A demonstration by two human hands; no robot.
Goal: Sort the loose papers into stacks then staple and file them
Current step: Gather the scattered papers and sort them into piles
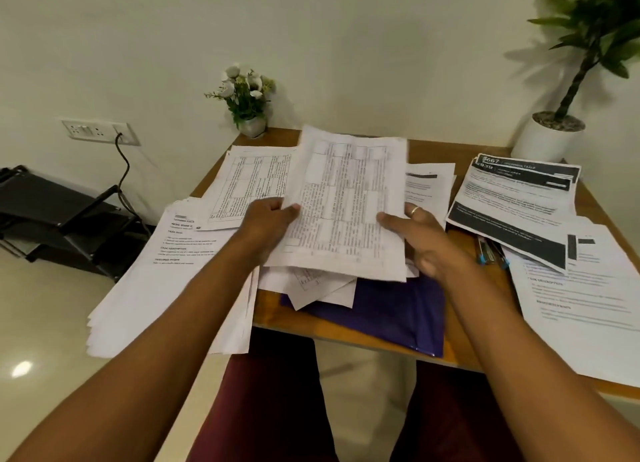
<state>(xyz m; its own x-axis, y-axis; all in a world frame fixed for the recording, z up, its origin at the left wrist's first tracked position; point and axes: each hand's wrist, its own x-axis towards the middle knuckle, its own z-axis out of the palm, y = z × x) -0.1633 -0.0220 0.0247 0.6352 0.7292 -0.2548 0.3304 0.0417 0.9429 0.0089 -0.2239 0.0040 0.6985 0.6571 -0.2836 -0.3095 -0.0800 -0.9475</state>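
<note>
Left hand (266,220): pinches the left edge of the gridded sheet (349,201), thumb on top, fingers under it. Right hand (419,236): thumb pressed on the sheet's right edge, ringed finger behind it; outer fingers (427,264) loosely curled.

The sheet is held tilted above mid-counter, over loose papers (322,288) that lie partly on a purple folder (398,319) at the near edge of the counter (464,343).

- Left: a white stack (162,288) overhangs the counter edge.
- Right: dark-headed printouts (516,201), with pens (488,250) just near of them.
- Far edge: flower pot (252,125).
</note>
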